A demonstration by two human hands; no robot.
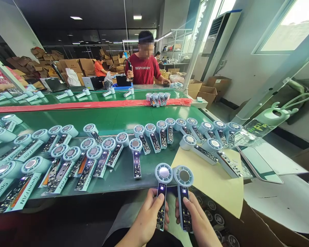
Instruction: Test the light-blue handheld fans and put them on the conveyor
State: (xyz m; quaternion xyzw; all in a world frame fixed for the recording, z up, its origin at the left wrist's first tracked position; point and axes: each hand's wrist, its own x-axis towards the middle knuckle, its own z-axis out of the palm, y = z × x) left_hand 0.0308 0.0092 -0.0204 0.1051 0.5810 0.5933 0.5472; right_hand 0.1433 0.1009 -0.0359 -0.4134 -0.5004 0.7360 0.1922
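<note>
My left hand [151, 209] is closed around the handle of a light blue handheld fan [164, 173], its thumb on the exposed circuit board. A second handheld fan [183, 175] of the same kind is gripped in my right hand [194, 211], thumb also resting on the board. Both fans are upright, heads side by side, and a small lit display reading 20 shows on each. Just beyond them, another fan [137, 164] with its board exposed lies on the green table [118, 185].
Many similar fans [92, 154] lie in rows to the left and ahead. On the right are a yellow paper sheet [216, 185], a phone [260, 163] and a green-lidded bottle [269, 120]. Across the red strip [92, 104], a co-worker [146, 68] holds a tool. Below right, a box holds more fans.
</note>
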